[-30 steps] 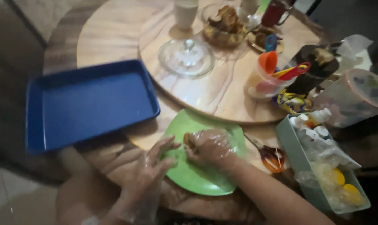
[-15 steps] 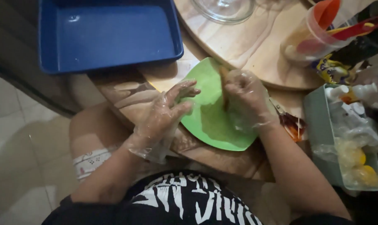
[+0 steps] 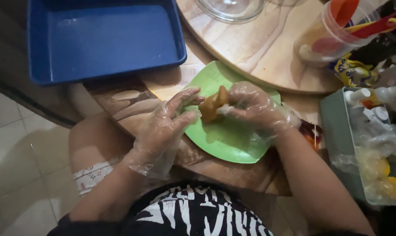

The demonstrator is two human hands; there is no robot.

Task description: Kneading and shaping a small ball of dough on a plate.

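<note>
Both my hands wear clear plastic gloves and meet over a green plate (image 3: 233, 140) at the table's near edge. My right hand (image 3: 255, 107) grips a brown piece of food (image 3: 213, 104) and holds it just above the plate. My left hand (image 3: 167, 126) touches the left side of that piece with its fingertips, fingers spread.
A deep blue tray (image 3: 104, 39) lies at the upper left. A round wooden turntable (image 3: 268, 52) carries a glass lid (image 3: 231, 6) and a plastic cup of utensils (image 3: 333, 30). A pale green bin of bottles and bags (image 3: 368, 140) stands at the right. Tiled floor shows at the left.
The view has tilted down and closer. My right hand has lifted the brown piece off the plate, and my left hand has moved in to touch it.
</note>
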